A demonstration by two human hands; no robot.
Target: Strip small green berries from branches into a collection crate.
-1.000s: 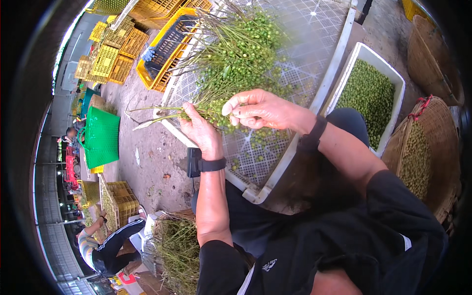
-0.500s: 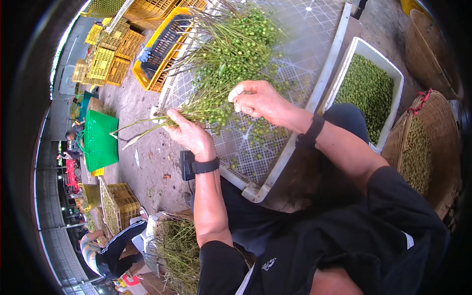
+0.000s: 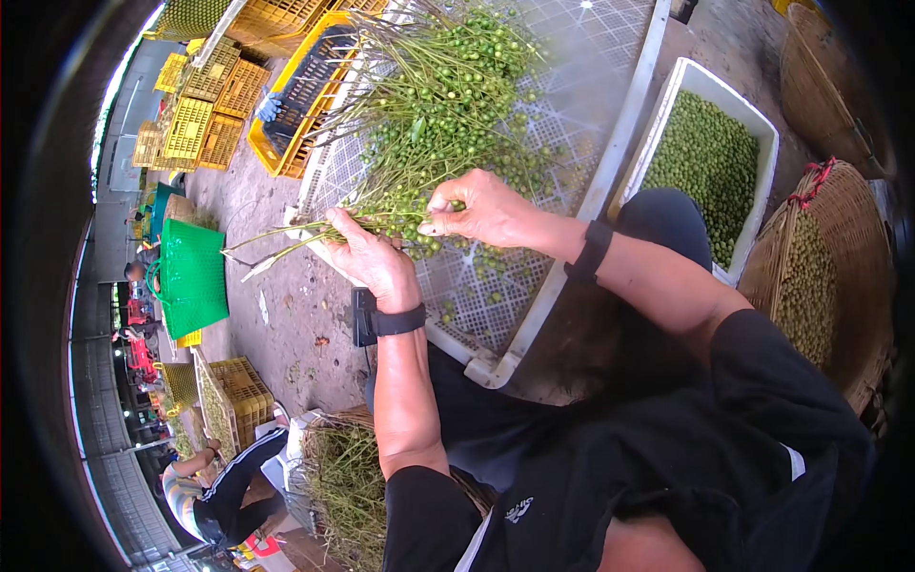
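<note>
My left hand [image 3: 374,265] is closed round the thin stalks of a fruit-bearing branch bunch [image 3: 386,221], whose bare ends stick out to the left. Against the fruited end of that bunch, my right hand [image 3: 481,212] is bent, with thumb and fingers closing on a small round green fruit [image 3: 457,205]. Both hands are over the near part of a white lattice tray [image 3: 477,319], where loose green fruits lie scattered. Beyond them, a big heap of fruited branches [image 3: 448,105] covers the tray's left and far part.
Right of the tray stand a white foam box [image 3: 705,162] of picked fruits and a wicker basket [image 3: 858,248], also holding fruits. At left are a yellow crate [image 3: 300,105], a green tub [image 3: 193,276] and a person [image 3: 224,491]. Bare stalks [image 3: 343,491] are piled at my left.
My right hand has moved left and slightly down onto the bunch, from holding just right of it. My left hand keeps its grip and has barely shifted.
</note>
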